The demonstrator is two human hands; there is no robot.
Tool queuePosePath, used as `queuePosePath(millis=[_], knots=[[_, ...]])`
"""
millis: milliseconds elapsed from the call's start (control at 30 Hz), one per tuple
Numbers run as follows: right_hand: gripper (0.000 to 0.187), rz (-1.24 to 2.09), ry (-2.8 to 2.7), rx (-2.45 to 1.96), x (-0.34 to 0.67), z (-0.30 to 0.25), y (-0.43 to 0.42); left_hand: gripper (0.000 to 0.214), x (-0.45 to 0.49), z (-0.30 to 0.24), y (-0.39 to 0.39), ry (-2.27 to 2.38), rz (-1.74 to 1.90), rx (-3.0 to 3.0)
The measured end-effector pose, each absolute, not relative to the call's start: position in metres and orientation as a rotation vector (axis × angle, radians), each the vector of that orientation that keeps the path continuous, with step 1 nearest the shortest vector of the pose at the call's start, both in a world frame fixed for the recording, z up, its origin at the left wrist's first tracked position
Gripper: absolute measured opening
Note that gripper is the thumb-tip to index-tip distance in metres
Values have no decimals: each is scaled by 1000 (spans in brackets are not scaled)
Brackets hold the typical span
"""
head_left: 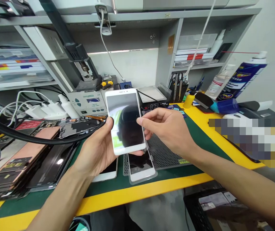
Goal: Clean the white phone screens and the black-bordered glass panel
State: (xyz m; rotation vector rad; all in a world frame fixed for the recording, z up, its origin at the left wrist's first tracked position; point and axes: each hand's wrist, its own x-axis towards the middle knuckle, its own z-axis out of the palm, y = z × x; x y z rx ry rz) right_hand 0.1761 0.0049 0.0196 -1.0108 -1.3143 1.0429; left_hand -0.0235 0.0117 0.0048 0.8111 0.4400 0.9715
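White phone [125, 122] gripped in L hand [96, 149], R hand [163, 130] half-open touching its edge, 2 more phones [141, 168] below.

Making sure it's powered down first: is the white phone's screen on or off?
Off, by the look of it: the white phone in the left hand shows only dark reflections, no lit display.
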Motion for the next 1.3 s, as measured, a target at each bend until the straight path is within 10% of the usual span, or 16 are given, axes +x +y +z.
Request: queuePosePath(millis=[1300], knots=[[38, 1228, -1363, -934, 185, 20, 12, 46, -22, 9, 4, 449, 941, 915]])
